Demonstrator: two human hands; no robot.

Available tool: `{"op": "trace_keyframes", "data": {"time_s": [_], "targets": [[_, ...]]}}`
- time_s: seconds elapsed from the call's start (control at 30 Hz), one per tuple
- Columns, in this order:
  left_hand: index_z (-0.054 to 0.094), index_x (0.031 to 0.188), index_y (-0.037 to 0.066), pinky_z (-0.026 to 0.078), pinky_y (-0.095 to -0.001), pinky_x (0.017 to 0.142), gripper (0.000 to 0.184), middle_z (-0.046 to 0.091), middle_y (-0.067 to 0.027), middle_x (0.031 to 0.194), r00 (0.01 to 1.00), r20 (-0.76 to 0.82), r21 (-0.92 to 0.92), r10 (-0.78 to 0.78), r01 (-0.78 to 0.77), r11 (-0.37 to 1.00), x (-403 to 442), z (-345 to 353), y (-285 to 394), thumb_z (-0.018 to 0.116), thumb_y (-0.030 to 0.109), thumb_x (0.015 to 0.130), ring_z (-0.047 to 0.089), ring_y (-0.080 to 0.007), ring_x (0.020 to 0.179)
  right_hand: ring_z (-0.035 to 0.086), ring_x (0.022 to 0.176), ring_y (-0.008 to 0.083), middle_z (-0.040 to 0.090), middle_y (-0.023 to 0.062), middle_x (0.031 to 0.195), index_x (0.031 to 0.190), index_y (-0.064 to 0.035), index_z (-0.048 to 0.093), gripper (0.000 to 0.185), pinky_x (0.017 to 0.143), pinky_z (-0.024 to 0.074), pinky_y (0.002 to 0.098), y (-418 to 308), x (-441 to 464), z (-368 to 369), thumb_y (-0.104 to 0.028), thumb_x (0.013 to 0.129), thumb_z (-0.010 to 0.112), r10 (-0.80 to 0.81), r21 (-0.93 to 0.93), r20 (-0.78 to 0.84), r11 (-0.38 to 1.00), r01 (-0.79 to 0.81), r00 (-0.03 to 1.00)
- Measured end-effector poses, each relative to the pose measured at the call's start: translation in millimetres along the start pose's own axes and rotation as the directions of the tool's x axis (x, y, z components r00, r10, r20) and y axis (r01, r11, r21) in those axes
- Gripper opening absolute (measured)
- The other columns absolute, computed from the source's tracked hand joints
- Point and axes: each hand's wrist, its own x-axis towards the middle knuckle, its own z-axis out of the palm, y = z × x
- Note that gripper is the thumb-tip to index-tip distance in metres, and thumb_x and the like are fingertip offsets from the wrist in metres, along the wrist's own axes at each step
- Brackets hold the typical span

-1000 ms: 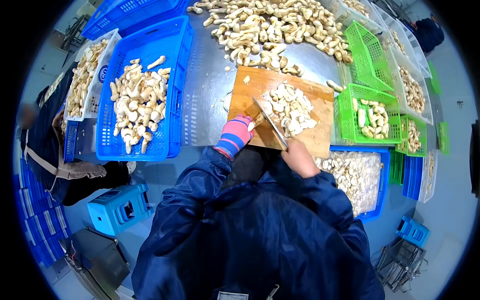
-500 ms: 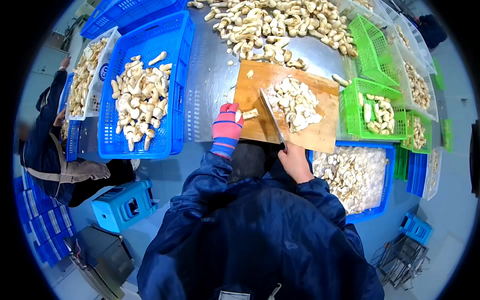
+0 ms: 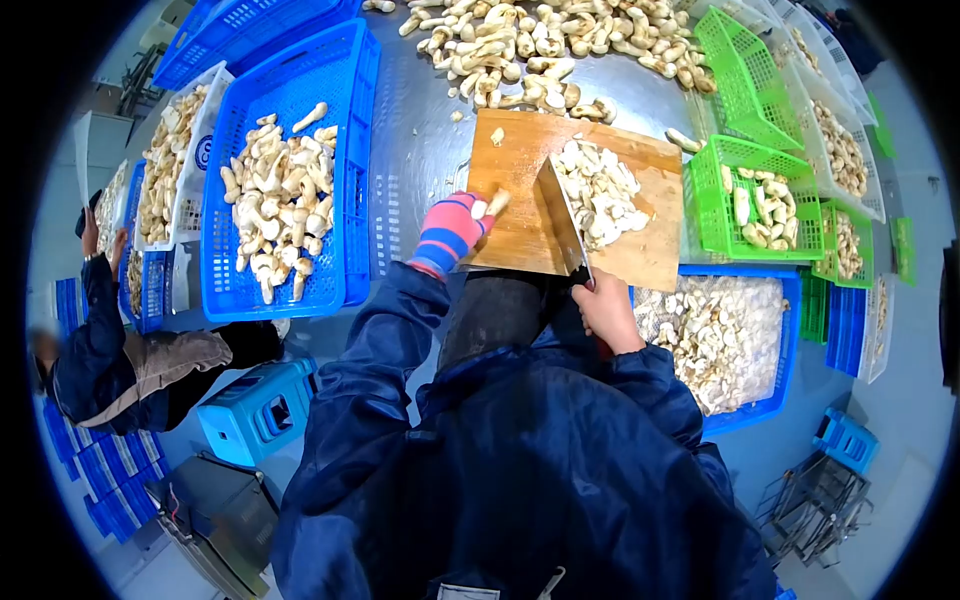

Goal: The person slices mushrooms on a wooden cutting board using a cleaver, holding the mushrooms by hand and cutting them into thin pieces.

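Note:
My left hand [image 3: 455,225], in a pink and blue striped glove, grips a mushroom [image 3: 497,203] at the left edge of the wooden cutting board [image 3: 520,240]. My bare right hand [image 3: 608,305] is closed round the handle of a knife [image 3: 565,217]. Its broad blade stands on the board, left of a heap of cut mushroom pieces [image 3: 600,195]. A small piece [image 3: 497,136] lies near the board's upper left corner.
Whole mushrooms [image 3: 560,40] are piled beyond the board. A blue crate [image 3: 355,200] of mushrooms stands left, a green basket [image 3: 710,200] right. Below it, a blue tray [image 3: 785,375] holds cut pieces. Another person [image 3: 100,350] is at far left, beside a blue stool [image 3: 255,410].
The knife has turned so its broad face shows. My left hand has tilted with the mushroom in it. At far left, the other person's arms have moved. The whole view has shifted slightly.

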Motion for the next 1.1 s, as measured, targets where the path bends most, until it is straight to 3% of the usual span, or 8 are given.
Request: {"op": "trace_keyframes", "data": {"time_s": [0.03, 0.1, 0.13, 0.17, 0.37, 0.57, 0.83, 1.1], "targets": [[0.062, 0.090, 0.007, 0.048, -0.0366, 0.061, 0.018, 0.062, -0.0104, 0.075, 0.990, 0.043, -0.326, -0.134, 0.141, 0.935, 4, 13, -9, 0.068, 0.019, 0.077, 0.062, -0.0262, 0.071, 0.058, 0.046, 0.0243, 0.058, 0.0172, 0.059, 0.077, 0.0058, 0.056, 0.014, 0.044, 0.0470, 0.0356, -2, -2, -1, -0.008, 0.077, 0.054, 0.025, 0.086, 0.031, 0.996, -0.028, 0.999], [0.061, 0.087, 0.005, 0.045, -0.0323, 0.053, 0.016, 0.060, -0.0082, 0.071, 0.937, 0.333, -0.821, -0.104, 0.343, 0.457, 4, 36, -14, 0.067, 0.018, 0.079, 0.058, -0.0205, 0.060, 0.053, 0.039, 0.0168, 0.055, 0.0116, 0.055, 0.076, 0.0049, 0.054, 0.012, 0.037, 0.0438, 0.0314, -5, -6, 0, -0.007, 0.078, 0.053, 0.067, 0.255, 0.098, 0.963, -0.090, 0.993], [0.061, 0.086, 0.005, 0.043, -0.0301, 0.049, 0.016, 0.060, -0.0070, 0.068, 0.895, 0.445, -0.889, -0.012, 0.443, 0.111, 2, 38, -4, 0.067, 0.018, 0.080, 0.056, -0.0177, 0.055, 0.053, 0.039, 0.0164, 0.054, 0.0105, 0.054, 0.076, 0.0046, 0.054, 0.012, 0.037, 0.0438, 0.0312, -9, -7, -1, -0.007, 0.078, 0.053, 0.066, 0.232, 0.112, 0.968, -0.091, 0.991], [0.060, 0.084, 0.003, 0.038, -0.0259, 0.043, 0.013, 0.057, -0.0046, 0.065, 0.903, 0.418, -0.899, -0.102, 0.427, 0.096, -5, 44, 9, 0.065, 0.014, 0.081, 0.049, -0.0125, 0.048, 0.053, 0.039, 0.0161, 0.054, 0.0094, 0.054, 0.076, 0.0043, 0.054, 0.011, 0.038, 0.0438, 0.0311, -13, -9, -1, -0.007, 0.078, 0.053, 0.066, 0.210, 0.125, 0.973, -0.092, 0.990], [0.059, 0.100, 0.000, 0.045, -0.0279, 0.047, 0.033, 0.060, -0.0076, 0.070, 0.927, -0.074, -0.751, -0.367, 0.191, 0.633, -17, 100, 8, 0.070, 0.021, 0.076, 0.057, -0.0156, 0.054, 0.059, 0.050, 0.0315, 0.057, 0.0211, 0.060, 0.078, 0.0068, 0.054, 0.015, 0.052, 0.0479, 0.0382, -11, -11, 10, -0.008, 0.076, 0.054, -0.004, 0.027, 0.112, 1.000, 0.001, 0.994], [0.057, 0.098, -0.002, 0.047, -0.0308, 0.048, 0.035, 0.062, -0.0106, 0.072, 0.838, 0.237, -0.878, -0.492, 0.401, 0.261, -23, 74, 23, 0.069, 0.021, 0.074, 0.059, -0.0160, 0.056, 0.059, 0.075, 0.0429, 0.059, 0.0276, 0.075, 0.089, 0.0051, 0.057, 0.018, 0.069, 0.0473, 0.0461, -8, -8, 19, -0.007, 0.076, 0.053, -0.336, -0.221, 0.031, 0.916, 0.334, 0.941], [0.059, 0.096, -0.005, 0.052, -0.0365, 0.064, 0.049, 0.066, -0.0188, 0.075, 0.893, 0.172, -0.636, -0.415, 0.422, 0.646, 3, 87, 30, 0.066, 0.034, 0.068, 0.065, -0.0304, 0.068, 0.060, 0.071, 0.0415, 0.060, 0.0265, 0.073, 0.096, 0.0048, 0.057, 0.022, 0.067, 0.0475, 0.0474, -24, -37, -14, -0.006, 0.077, 0.054, -0.335, -0.298, 0.024, 0.897, 0.327, 0.942], [0.058, 0.101, -0.002, 0.053, -0.0332, 0.055, 0.041, 0.065, -0.0141, 0.080, 0.850, 0.259, -0.650, -0.459, 0.505, 0.568, -1, 57, 53, 0.068, 0.024, 0.071, 0.065, -0.0224, 0.066, 0.059, 0.071, 0.0422, 0.060, 0.0260, 0.073, 0.090, 0.0044, 0.059, 0.020, 0.068, 0.0476, 0.0471, -19, -29, -17, -0.008, 0.076, 0.054, -0.292, -0.300, 0.070, 0.906, 0.299, 0.954]]}}
